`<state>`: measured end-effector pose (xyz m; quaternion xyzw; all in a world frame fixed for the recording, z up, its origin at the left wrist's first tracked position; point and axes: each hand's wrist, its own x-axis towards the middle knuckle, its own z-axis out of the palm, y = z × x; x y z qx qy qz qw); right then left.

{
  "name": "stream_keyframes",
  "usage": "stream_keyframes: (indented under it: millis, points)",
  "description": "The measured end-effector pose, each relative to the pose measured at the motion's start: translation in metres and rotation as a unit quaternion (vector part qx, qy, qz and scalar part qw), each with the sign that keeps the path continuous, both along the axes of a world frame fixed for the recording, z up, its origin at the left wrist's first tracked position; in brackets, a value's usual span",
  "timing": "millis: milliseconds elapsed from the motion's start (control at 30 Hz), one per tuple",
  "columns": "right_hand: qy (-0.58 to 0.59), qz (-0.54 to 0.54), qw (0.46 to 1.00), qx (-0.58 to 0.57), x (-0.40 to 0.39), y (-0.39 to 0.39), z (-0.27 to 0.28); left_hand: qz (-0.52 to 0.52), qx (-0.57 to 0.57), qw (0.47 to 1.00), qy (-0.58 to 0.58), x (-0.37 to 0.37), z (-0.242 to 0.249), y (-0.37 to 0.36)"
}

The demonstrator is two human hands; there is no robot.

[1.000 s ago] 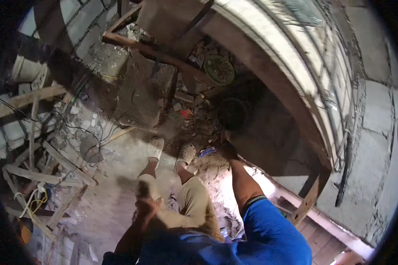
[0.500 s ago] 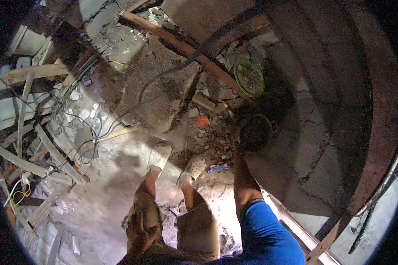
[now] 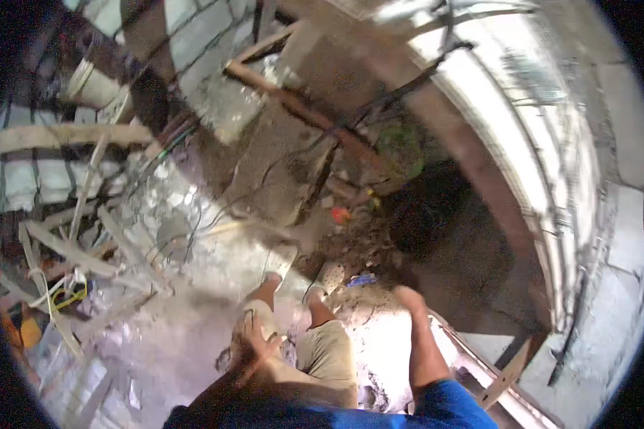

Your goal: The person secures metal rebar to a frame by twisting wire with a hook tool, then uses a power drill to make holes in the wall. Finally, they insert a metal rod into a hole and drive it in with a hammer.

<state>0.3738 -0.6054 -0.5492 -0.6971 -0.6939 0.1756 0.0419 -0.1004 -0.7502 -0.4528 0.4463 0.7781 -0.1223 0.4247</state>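
Note:
My left hand [image 3: 256, 343] lies on my left knee, over the light trousers [image 3: 325, 350], with its fingers spread. Lit from behind, my right hand [image 3: 410, 299] is held out at the right, at the edge of a dark shadow. Its fingers are smeared by motion, and I cannot tell whether they hold anything. Beside it on the rubble are a blue object [image 3: 361, 279] and a red scrap [image 3: 341, 215]. My feet are in pale clogs [image 3: 330, 276] on the dusty floor.
A wooden beam [image 3: 293, 105] crosses the rubble, with a green basin [image 3: 402, 151] near its end. A dark hose [image 3: 379, 104] hangs across the view. Broken timbers [image 3: 68, 250] and loose cables lie at the left. Block walls [image 3: 626, 222] stand at the right.
My right hand has drawn back from the dark bucket, which is now lost in shadow. The light has swung onto the right wall, and the view has shifted. My left hand stays on my knee.

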Motion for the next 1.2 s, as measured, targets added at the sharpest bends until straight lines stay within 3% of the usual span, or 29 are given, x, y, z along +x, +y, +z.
stream_keyframes:
  millis: [33, 67, 100, 133, 167, 200, 233, 267, 333, 400, 433, 467, 500, 533, 567, 600, 667, 767, 867, 933, 1067, 1133, 1200]
  points:
    - [0.107, -0.057, 0.978, -0.168, -0.069, 0.022, 0.067, -0.006, 0.024, 1.0, -0.012, 0.004, -0.004, 0.003]
    - [0.212, -0.11, 0.914, -0.329, -0.123, 0.035, 0.144, 0.052, 0.11, 0.988, -0.095, 0.008, -0.02, 0.003]
    - [0.223, -0.097, 0.898, -0.366, -0.146, 0.023, 0.167, 0.24, 0.075, 0.932, -0.262, 0.016, 0.002, 0.027]
    - [0.314, -0.093, 0.852, -0.408, -0.179, 0.028, 0.216, 0.409, 0.029, 0.815, -0.411, 0.021, 0.031, 0.057]
    - [0.283, -0.007, 0.889, -0.36, -0.207, 0.025, 0.245, 0.399, 0.039, 0.814, -0.421, 0.025, 0.051, 0.076]
    - [0.382, 0.084, 0.89, -0.234, -0.222, -0.002, 0.224, 0.46, 0.039, 0.728, -0.507, 0.027, 0.07, 0.092]
    - [0.321, 0.178, 0.881, -0.3, -0.24, 0.008, 0.251, 0.511, 0.035, 0.63, -0.584, 0.025, 0.087, 0.103]
    - [0.382, 0.201, 0.853, -0.295, -0.258, 0.011, 0.275, 0.504, 0.042, 0.632, -0.587, 0.013, 0.097, 0.105]
    - [0.303, 0.208, 0.844, -0.391, -0.282, 0.025, 0.333, 0.435, 0.039, 0.726, -0.532, -0.032, 0.108, 0.102]
    - [0.303, 0.225, 0.854, -0.358, -0.269, 0.015, 0.309, 0.527, 0.15, 0.757, -0.356, -0.071, 0.139, 0.086]
    - [0.298, 0.239, 0.863, -0.33, -0.259, 0.011, 0.304, 0.212, 0.186, 0.946, -0.16, -0.107, 0.163, 0.078]
    - [0.299, 0.228, 0.868, -0.323, -0.247, 0.015, 0.319, 0.041, 0.284, 0.956, -0.053, -0.169, 0.107, 0.034]
    - [0.298, 0.174, 0.875, -0.339, -0.229, 0.032, 0.342, 0.015, 0.207, 0.977, -0.046, -0.183, 0.15, 0.024]
    - [0.297, 0.118, 0.879, -0.354, -0.209, 0.043, 0.361, 0.002, 0.061, 0.996, 0.062, -0.187, 0.181, 0.004]
    - [0.31, 0.116, 0.895, -0.3, -0.187, 0.046, 0.367, -0.105, -0.069, 0.986, 0.111, -0.211, 0.18, -0.041]
    - [0.322, 0.112, 0.907, -0.246, -0.167, 0.048, 0.373, -0.348, -0.053, 0.931, 0.098, -0.256, 0.138, -0.121]
    - [0.363, -0.092, 0.899, -0.228, -0.146, 0.06, 0.429, -0.368, -0.041, 0.925, 0.091, -0.237, 0.126, -0.082]
    - [0.374, -0.195, 0.905, -0.062, -0.113, 0.062, 0.472, -0.382, -0.043, 0.92, 0.073, -0.219, 0.098, -0.075]
    - [0.398, -0.34, 0.852, 0.015, -0.1, 0.058, 0.499, -0.344, -0.077, 0.933, 0.067, -0.2, 0.102, -0.125]
    - [0.378, -0.357, 0.853, 0.051, -0.104, 0.062, 0.507, -0.287, -0.107, 0.949, 0.08, -0.196, 0.121, -0.168]
    - [0.383, -0.304, 0.87, 0.057, -0.086, 0.082, 0.454, -0.115, -0.188, 0.968, 0.119, -0.176, 0.176, -0.303]
    - [0.435, -0.293, 0.851, 0.014, -0.121, 0.101, 0.465, -0.029, -0.228, 0.965, 0.125, -0.145, 0.205, -0.36]
    - [0.461, -0.237, 0.855, -0.018, -0.142, 0.115, 0.47, 0.019, -0.253, 0.96, 0.115, -0.121, 0.193, -0.409]
